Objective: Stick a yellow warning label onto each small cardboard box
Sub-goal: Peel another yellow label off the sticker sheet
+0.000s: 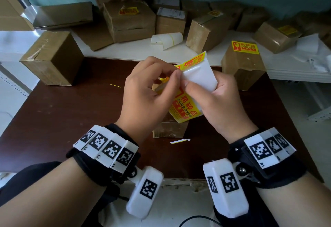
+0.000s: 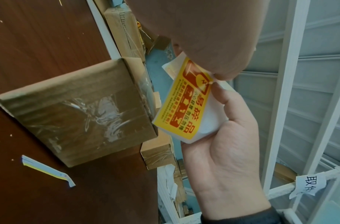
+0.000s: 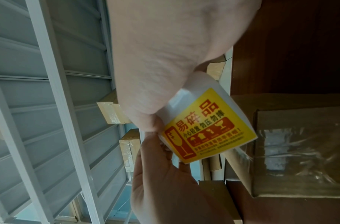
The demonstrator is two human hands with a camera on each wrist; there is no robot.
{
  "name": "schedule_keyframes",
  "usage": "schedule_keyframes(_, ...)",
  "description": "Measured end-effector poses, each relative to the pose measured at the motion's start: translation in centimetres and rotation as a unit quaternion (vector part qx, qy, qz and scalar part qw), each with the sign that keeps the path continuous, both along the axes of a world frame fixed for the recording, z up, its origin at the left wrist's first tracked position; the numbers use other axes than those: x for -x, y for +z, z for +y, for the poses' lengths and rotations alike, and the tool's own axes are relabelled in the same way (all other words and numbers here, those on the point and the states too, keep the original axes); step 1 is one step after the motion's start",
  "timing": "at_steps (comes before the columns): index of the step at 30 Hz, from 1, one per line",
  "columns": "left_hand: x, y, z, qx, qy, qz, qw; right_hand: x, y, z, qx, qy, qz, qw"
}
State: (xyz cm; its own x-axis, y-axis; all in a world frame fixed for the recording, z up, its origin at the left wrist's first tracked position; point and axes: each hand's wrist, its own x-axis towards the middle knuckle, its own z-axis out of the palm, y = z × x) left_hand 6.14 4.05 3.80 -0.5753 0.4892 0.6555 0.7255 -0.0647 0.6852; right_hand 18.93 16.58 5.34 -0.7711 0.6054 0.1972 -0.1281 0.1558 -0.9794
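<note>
Yellow warning labels [image 1: 186, 108] sat on a strip of white backing paper [image 1: 200, 76], held in the air between both hands above a small taped cardboard box [image 1: 170, 130] on the dark brown table [image 1: 62, 115]. The left hand [image 1: 150, 97] pinched the strip's near edge between thumb and fingertips, seemingly picking at a label corner; the right hand [image 1: 220, 104] was curled around the folded backing, its thumb pressed on top. Thin, light and floppy, a label would likely curl and stick to itself or to skin once freed, so it seemed best taken by one corner with the adhesive side kept clear. The box lay directly beneath the hands, untouched and, as far as visible, unlabelled.
</note>
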Motion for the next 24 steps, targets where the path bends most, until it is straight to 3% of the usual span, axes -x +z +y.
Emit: schedule_keyframes(24, 0.39, 0.14, 0.08, -0.032, 0.018, -0.036, 0.999, 0.26, 0.35, -0.06, -0.034, -0.030, 0.018, 0.999)
